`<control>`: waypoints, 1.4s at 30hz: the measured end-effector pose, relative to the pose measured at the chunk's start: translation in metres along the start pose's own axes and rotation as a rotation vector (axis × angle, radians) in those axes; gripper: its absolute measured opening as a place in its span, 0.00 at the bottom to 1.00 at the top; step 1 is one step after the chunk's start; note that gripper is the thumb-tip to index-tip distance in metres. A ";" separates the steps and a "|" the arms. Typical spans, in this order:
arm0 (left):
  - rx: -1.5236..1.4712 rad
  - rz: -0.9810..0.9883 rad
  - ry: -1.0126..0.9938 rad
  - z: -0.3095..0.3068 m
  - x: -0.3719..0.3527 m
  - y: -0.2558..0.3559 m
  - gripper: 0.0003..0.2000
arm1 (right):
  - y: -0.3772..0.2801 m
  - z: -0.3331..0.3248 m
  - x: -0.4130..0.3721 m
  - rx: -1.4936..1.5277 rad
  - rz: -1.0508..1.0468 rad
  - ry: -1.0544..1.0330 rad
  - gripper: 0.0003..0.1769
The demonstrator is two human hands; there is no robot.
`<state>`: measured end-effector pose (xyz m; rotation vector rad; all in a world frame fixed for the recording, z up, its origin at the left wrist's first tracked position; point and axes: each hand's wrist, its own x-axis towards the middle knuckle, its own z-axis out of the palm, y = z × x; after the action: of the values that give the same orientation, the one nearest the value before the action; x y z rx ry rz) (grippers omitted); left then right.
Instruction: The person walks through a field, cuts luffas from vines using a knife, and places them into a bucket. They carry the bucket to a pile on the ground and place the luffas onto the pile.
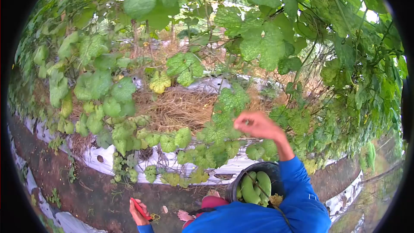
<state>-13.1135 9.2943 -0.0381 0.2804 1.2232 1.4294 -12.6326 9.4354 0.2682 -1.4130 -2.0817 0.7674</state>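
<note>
My right hand (258, 126) is raised in front of the vines, its fingers curled toward the thumb; whether anything small sits between them is not visible. Green leaves (233, 101) hang just beside and behind it. Low at the left, my left hand (137, 216) is closed around a slim red tool (140, 209) whose working end I cannot make out. Below my right arm stands a black bucket (234, 190) holding several long, pale green gourds (249, 190). A yellowish, crumpled flower or leaf (276, 199) lies by the gourds, and a dark strap or handle crosses the bucket's opening.
Climbing vines (95, 82) fill the front and hang overhead. Behind them lies dry straw (177, 110). White plastic sheeting (99, 159) with holes covers the bed along the dark soil path (103, 194). A bare foot (185, 215) shows beside the bucket.
</note>
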 end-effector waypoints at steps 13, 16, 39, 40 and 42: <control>0.040 -0.138 -0.132 0.167 0.001 -0.089 0.20 | 0.125 -0.324 0.123 -1.386 0.279 0.452 0.38; 0.022 -0.124 -0.187 0.195 -0.014 -0.101 0.19 | 0.165 -0.353 0.102 -1.082 0.518 0.162 0.38; -0.080 -0.035 -0.088 0.186 -0.022 -0.159 0.22 | 0.323 -0.387 0.067 -0.679 -0.107 0.662 0.24; -0.076 -0.044 -0.097 0.177 -0.025 -0.157 0.22 | 0.317 -0.388 0.071 -0.657 -0.141 0.657 0.24; -0.059 -0.029 -0.068 0.160 -0.039 -0.151 0.21 | 0.302 -0.381 0.080 -0.599 -0.223 0.632 0.25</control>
<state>-12.8931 9.3081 -0.0701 0.2675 1.1237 1.4174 -12.2024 9.6654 0.3369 -1.4175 -1.9508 -0.3986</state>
